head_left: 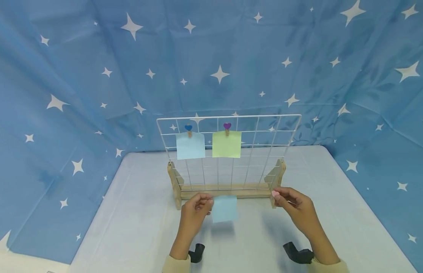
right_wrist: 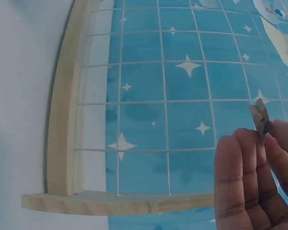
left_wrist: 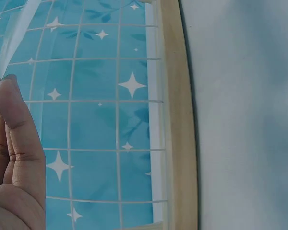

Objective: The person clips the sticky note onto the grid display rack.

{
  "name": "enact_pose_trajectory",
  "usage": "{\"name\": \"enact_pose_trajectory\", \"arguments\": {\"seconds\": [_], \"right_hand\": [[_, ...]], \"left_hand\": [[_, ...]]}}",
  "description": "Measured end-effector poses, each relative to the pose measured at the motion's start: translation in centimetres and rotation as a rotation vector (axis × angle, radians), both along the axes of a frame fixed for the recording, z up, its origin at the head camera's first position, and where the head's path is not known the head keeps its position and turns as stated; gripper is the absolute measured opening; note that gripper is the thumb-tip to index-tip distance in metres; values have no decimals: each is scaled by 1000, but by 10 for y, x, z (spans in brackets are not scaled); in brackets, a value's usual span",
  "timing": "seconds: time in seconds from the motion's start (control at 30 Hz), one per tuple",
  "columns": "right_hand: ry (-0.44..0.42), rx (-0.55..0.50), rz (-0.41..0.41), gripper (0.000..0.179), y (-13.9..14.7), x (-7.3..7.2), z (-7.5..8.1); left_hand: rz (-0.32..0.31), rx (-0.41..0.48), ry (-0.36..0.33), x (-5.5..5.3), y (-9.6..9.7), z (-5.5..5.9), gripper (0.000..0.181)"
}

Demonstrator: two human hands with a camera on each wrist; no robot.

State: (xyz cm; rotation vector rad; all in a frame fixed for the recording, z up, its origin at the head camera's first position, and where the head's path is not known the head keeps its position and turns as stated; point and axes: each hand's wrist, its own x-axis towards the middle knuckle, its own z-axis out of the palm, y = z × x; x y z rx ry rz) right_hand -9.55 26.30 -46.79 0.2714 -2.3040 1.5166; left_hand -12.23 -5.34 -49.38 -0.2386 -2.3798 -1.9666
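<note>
My left hand (head_left: 194, 214) pinches a light blue sticky note (head_left: 225, 209) by its left edge, in front of the rack's wooden base. In the left wrist view the note (left_wrist: 18, 36) appears edge-on between thumb and fingertip. Off to the right, my right hand (head_left: 298, 208) holds a small wooden clothespin (right_wrist: 260, 117) with a pink heart, pinched between thumb and fingers near the rack's right foot. On the white wire grid rack (head_left: 245, 167) hang a blue note (head_left: 191, 147) under a blue-heart clothespin (head_left: 189, 129) and a green note (head_left: 226, 146) under a purple-heart clothespin (head_left: 227, 128).
The rack stands in a wooden base (head_left: 225, 194) with upright side feet on a white-covered table (head_left: 139, 212). Behind it hangs a blue curtain (head_left: 211, 57) with white stars. A black wrist mount (head_left: 197, 253) sits on each forearm.
</note>
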Motion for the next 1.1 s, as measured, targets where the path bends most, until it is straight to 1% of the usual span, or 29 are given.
{"name": "enact_pose_trajectory", "arguments": {"seconds": [0.07, 0.13, 0.27, 0.4, 0.67, 0.83, 0.97, 1.1], "right_hand": [[5, -2, -8, 21, 1, -1, 2], [-16, -12, -24, 23, 2, -2, 4], [-76, -32, -42, 19, 4, -4, 9], [-88, -26, -31, 15, 5, -4, 15], [-30, -26, 15, 12, 9, -6, 22], [-3, 5, 52, 11, 13, -6, 23], [19, 20, 66, 11, 14, -8, 25], [38, 12, 85, 13, 14, -9, 27]], "left_hand": [[-5, 7, 2, -1, 1, 2, 17], [-13, 9, 5, -2, 2, 5, 16], [-29, 14, 12, -3, 5, 11, 14], [-36, 20, 11, -4, 9, 17, 14], [-42, 24, 36, -9, 17, 32, 15], [-43, 30, 53, -11, 19, 40, 15], [-51, 41, 76, -14, 20, 45, 15], [-50, 43, 89, -16, 21, 49, 14]]}}
